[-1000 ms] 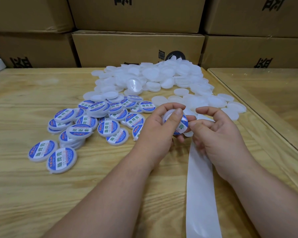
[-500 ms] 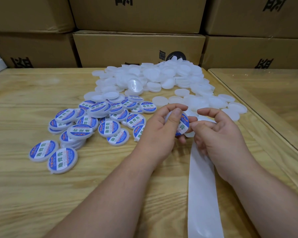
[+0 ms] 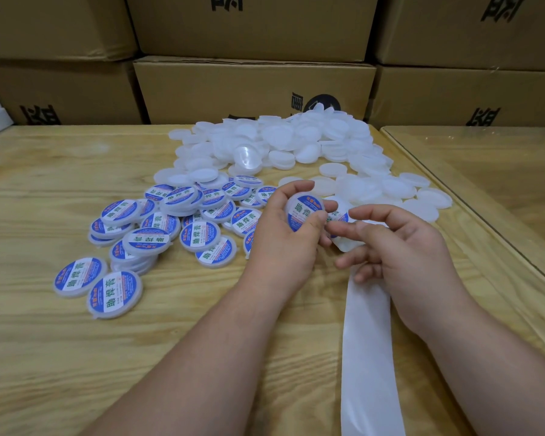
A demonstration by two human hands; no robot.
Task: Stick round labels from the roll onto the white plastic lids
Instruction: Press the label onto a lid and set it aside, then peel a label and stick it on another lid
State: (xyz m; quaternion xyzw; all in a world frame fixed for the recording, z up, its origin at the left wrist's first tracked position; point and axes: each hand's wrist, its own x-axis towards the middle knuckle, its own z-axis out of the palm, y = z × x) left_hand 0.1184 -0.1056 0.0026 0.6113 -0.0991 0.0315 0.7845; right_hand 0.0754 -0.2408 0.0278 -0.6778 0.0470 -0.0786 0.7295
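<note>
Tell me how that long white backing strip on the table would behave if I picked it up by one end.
The backing strip looks thin and lies flat along the table, so it would probably hang limp rather than stay straight. It seems glossy, so likely slippery between fingers. Being so thin, it is probably very light.

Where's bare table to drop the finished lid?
Bare wooden table lies left of the blue-labelled lids, and nearer, between left forearm and edge. Crowded: unlabelled white plastic lids behind, white backing strip under the right hand.
</note>
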